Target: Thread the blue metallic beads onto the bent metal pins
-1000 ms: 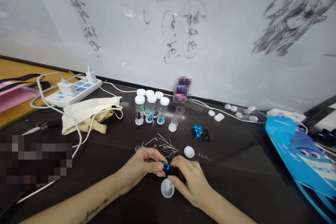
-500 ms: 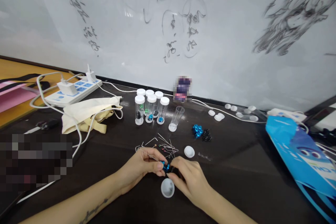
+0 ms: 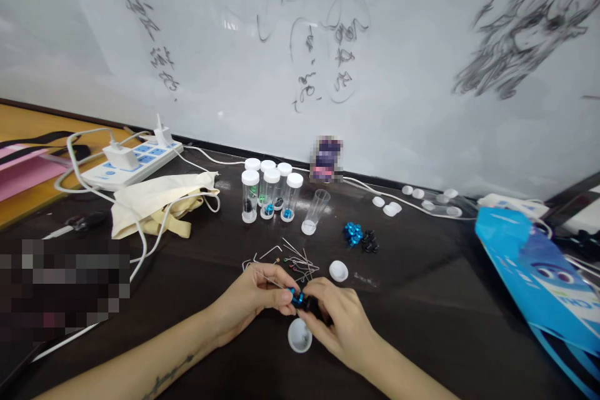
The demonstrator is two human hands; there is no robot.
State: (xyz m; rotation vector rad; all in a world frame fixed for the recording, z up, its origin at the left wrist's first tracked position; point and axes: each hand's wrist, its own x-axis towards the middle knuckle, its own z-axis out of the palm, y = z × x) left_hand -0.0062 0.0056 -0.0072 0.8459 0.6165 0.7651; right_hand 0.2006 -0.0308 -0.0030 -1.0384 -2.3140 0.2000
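My left hand [image 3: 255, 299] and my right hand [image 3: 338, 324] meet near the front of the dark table [image 3: 422, 300], fingers pinched together on a small blue part [image 3: 295, 295]. A thin metal pin [image 3: 274, 282] runs from the left fingers to that part. Something black sits under the right fingertips. Just below the hands lies a white cap [image 3: 300, 335], open side up. Beyond the hands lies a heap of bent metal pins [image 3: 290, 259] and another white cap [image 3: 338, 270].
Several capped clear vials [image 3: 269, 194] and one open tilted vial [image 3: 315, 211] stand behind. Blue parts [image 3: 352, 233] and black parts [image 3: 369, 241] lie to their right. A cloth bag [image 3: 157, 203], power strip [image 3: 131, 162], blue bag [image 3: 539, 275], loose caps [image 3: 389, 207] and whiteboard [image 3: 300, 44] surround them.
Hardly anything differs; my right fingers have shifted slightly around the blue part, and the view has moved a little.
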